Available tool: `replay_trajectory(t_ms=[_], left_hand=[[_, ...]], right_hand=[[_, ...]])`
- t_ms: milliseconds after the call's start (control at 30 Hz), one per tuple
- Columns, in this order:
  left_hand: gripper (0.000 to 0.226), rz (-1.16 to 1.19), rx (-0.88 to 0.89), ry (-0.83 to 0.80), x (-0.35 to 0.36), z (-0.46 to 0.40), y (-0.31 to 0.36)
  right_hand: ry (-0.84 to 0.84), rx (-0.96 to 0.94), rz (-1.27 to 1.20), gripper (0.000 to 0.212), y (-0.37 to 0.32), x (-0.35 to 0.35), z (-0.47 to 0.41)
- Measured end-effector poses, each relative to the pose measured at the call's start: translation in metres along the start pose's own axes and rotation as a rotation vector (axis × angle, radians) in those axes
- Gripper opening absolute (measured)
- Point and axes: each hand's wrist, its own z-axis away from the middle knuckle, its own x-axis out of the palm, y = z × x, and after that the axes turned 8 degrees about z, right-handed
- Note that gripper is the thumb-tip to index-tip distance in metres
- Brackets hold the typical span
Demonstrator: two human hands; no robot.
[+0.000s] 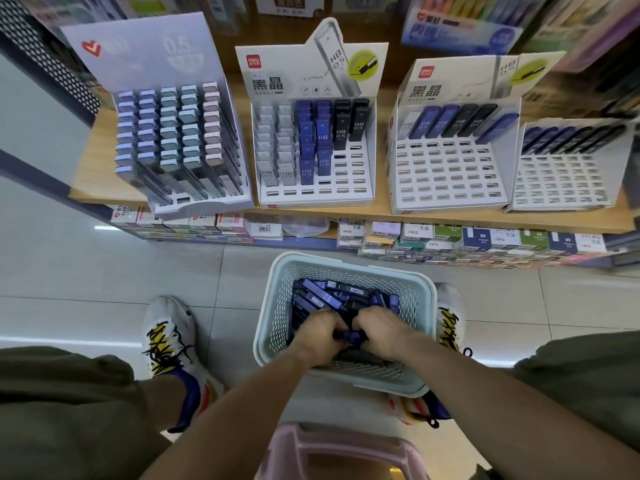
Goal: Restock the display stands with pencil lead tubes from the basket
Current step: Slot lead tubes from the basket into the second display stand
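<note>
Nearest, the left hand (320, 336) and right hand (382, 332) reach into the pale basket (273, 306) on the floor, fingers curled together around blue pencil lead tubes (349, 336): the gathering step. Next, I judge, comes lifting them to the shelf beyond. There stand four display stands: the far-left stand (180, 143) nearly full, the middle stand (313, 150) half filled, and two right stands (450, 168) with only back rows stocked.

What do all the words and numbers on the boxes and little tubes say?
"0.5": backboard of the left display stand.
"deli", "黑晶", "HB 0.5": backboard of the middle stand.
"黑晶": backboard of the right stand.
"HB 0.5": tubes in the middle stand.
Tubes in the basket, lower-shelf boxes: too blurred.
</note>
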Motion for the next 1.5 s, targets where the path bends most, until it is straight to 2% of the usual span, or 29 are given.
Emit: replay_trajectory(t_ms=[67,200,333,400,467,567,667,800,900,1100,1267,1433,1500], left_hand=[[0.017,0.247,-0.068,0.037,-0.001,0.001,-0.001],[0.045,0.717,-0.242,0.076,-0.015,0.007,0.011],[0.062,0.768,-0.212,-0.130,-0.032,0.025,0.028],[0.060,0.825,-0.183,-0.234,-0.038,0.036,0.042],[0.047,0.898,-0.152,-0.274,-0.050,0.050,0.060],[0.025,0.930,-0.055,-0.247,-0.080,0.071,0.088],[0.023,0.914,0.057,-0.217,-0.120,0.096,0.117],[0.031,0.917,0.166,-0.206,-0.172,0.136,0.157],[0.032,0.934,0.230,-0.207,-0.201,0.163,0.180],[0.035,1.070,0.229,-0.185,-0.235,0.179,0.203],[0.032,1.197,0.198,-0.086,-0.238,0.162,0.201],[0.029,1.333,0.146,-0.010,-0.233,0.137,0.200],[0.026,1.340,0.140,0.034,-0.230,0.129,0.194]], right_hand=[[0.034,0.042,-0.102,0.009,0.003,-0.003,0.001],[0.121,0.186,-0.434,0.019,0.006,-0.015,0.009],[0.145,0.260,-0.852,0.024,-0.008,-0.043,0.034],[0.130,0.224,-0.948,0.025,-0.017,-0.058,0.048],[0.157,0.173,-1.015,0.020,-0.027,-0.074,0.063],[0.242,0.101,-1.028,0.018,-0.038,-0.107,0.085],[0.318,0.018,-0.994,0.022,-0.050,-0.153,0.109],[0.322,-0.155,-1.096,0.010,-0.061,-0.212,0.145],[0.403,-0.207,-1.119,0.041,-0.067,-0.245,0.165],[0.647,-0.246,-0.963,0.026,-0.078,-0.278,0.175],[0.666,-0.262,-1.012,0.041,-0.076,-0.288,0.162],[0.664,-0.247,-1.218,0.032,-0.067,-0.292,0.146],[0.699,-0.236,-1.191,0.026,-0.066,-0.292,0.140]])
